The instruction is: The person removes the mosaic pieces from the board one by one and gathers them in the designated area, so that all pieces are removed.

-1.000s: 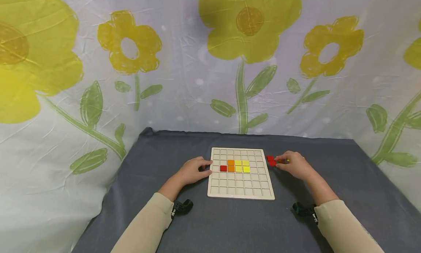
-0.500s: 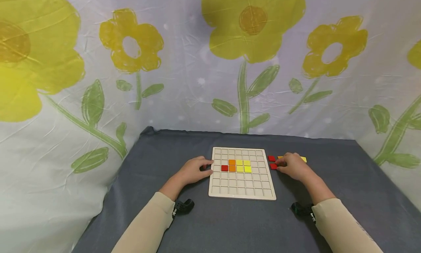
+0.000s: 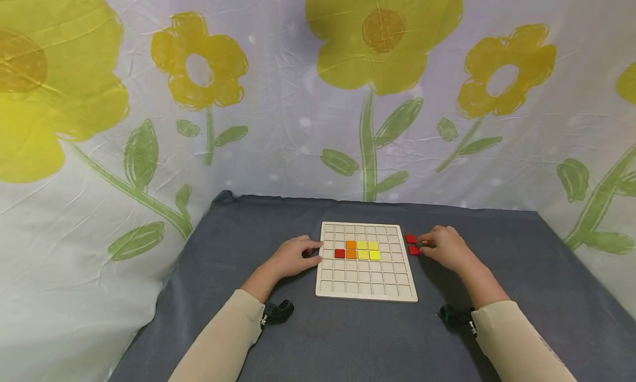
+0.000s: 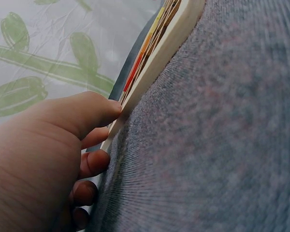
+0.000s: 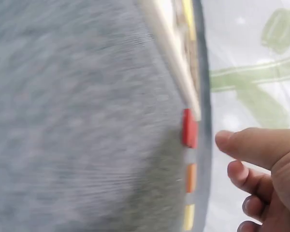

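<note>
A pale wooden grid board lies on the dark cloth, with one red tile, two orange tiles and several yellow tiles in its cells. My left hand touches the board's left edge with thumb and index finger; the left wrist view shows the thumb against the rim. Off the board's right side lie two loose red tiles, slightly apart. Over and just right of them is my right hand. In the right wrist view its thumb and fingers are spread, with nothing seen between them.
In the right wrist view, an orange tile and a yellow tile lie beyond the red one; in the head view my right hand hides them. Behind the table hangs a flowered cloth.
The nearer red tile has shifted toward me, leaving a gap between the two red ones. My right hand dipped to it, then drew back slightly. My left hand keeps its place.
</note>
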`<action>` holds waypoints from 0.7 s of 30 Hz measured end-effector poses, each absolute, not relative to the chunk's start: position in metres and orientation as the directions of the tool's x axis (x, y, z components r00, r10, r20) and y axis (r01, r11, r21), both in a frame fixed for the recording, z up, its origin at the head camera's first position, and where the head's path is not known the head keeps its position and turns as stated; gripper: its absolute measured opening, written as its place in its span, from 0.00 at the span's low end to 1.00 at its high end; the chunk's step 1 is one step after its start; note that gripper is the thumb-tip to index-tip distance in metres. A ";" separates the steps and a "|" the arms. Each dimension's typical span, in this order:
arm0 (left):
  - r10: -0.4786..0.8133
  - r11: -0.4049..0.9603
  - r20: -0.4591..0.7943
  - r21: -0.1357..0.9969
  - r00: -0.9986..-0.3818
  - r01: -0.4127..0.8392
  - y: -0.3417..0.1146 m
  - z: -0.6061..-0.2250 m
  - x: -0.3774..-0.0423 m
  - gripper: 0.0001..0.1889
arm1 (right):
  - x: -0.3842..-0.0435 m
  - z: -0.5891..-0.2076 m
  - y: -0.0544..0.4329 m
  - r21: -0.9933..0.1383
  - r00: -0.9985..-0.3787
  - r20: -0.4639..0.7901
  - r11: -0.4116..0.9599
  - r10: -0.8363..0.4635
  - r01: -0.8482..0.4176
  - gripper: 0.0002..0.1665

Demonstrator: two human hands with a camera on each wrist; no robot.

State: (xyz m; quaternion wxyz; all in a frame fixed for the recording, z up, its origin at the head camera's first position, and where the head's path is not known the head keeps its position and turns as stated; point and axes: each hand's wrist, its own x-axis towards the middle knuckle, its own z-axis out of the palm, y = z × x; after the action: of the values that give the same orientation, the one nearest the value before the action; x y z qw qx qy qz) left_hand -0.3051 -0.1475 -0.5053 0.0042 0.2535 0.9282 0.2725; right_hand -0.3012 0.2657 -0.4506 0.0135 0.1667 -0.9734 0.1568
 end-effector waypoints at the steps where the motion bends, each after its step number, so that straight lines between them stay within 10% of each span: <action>1: 0.473 0.724 0.131 0.505 -0.871 0.469 -0.148 -0.506 -0.305 0.25 | -0.301 -0.448 0.266 -0.317 -0.945 0.086 0.890 -0.316 -0.327 0.20; 21: 0.493 0.724 0.133 0.485 -0.860 0.490 -0.149 -0.506 -0.306 0.25 | -0.298 -0.431 0.230 -0.516 -0.921 0.206 0.763 -0.330 -0.389 0.20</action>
State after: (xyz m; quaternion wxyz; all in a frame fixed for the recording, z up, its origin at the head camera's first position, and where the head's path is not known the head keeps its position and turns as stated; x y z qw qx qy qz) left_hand -0.3061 -0.1489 -0.5061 0.0028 0.2649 0.9284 0.2605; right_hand -0.2982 0.2298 -0.4309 0.0514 0.1918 -0.9375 0.2858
